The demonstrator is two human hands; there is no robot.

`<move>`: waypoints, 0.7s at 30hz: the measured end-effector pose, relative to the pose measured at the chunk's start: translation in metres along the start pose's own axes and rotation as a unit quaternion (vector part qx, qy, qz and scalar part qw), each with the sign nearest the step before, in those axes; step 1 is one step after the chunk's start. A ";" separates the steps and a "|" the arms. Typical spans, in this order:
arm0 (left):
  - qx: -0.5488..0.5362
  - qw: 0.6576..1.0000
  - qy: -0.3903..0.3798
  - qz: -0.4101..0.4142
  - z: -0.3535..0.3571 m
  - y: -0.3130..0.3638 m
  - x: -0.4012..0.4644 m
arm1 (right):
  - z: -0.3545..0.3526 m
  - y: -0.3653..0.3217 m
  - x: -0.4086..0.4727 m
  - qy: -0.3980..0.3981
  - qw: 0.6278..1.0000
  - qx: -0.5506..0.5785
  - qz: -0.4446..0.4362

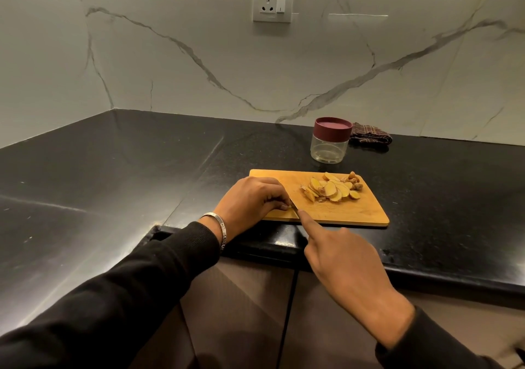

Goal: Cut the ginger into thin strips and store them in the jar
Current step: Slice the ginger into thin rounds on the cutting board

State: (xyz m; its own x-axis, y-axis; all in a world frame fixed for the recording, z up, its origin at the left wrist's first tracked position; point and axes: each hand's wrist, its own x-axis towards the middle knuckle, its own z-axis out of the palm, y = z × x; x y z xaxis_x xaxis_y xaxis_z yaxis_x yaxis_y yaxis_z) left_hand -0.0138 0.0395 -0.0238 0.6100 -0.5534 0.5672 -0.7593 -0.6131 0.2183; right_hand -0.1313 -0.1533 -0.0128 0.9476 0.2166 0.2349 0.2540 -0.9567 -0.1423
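head view: mid-frame, our left hand [252, 198] pinches a ginger piece [288, 206] on the board [341, 215]; our right hand [341, 258] grips the knife [294, 209]. slices [331, 188] pile right, unstripped; the jar [331, 139] above stays lidded, empty.

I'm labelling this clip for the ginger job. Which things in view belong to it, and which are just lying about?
Part of the job:
ginger slices
cutting board
knife in right hand
small ginger piece pinched by left hand
jar, lid on

Lying about:
checked cloth
wall socket
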 end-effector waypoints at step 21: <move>0.078 0.996 -0.029 0.017 0.005 -0.004 0.001 | -0.015 -0.003 0.006 -0.023 0.985 -0.160 -0.054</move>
State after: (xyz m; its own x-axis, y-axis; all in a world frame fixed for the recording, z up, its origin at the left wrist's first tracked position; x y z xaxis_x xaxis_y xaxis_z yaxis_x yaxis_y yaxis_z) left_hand -0.0093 0.0380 -0.0282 0.6004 -0.6041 0.5240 -0.7380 -0.6710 0.0721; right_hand -0.1292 -0.1523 0.0039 0.9280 0.3226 0.1865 0.2872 -0.9381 0.1933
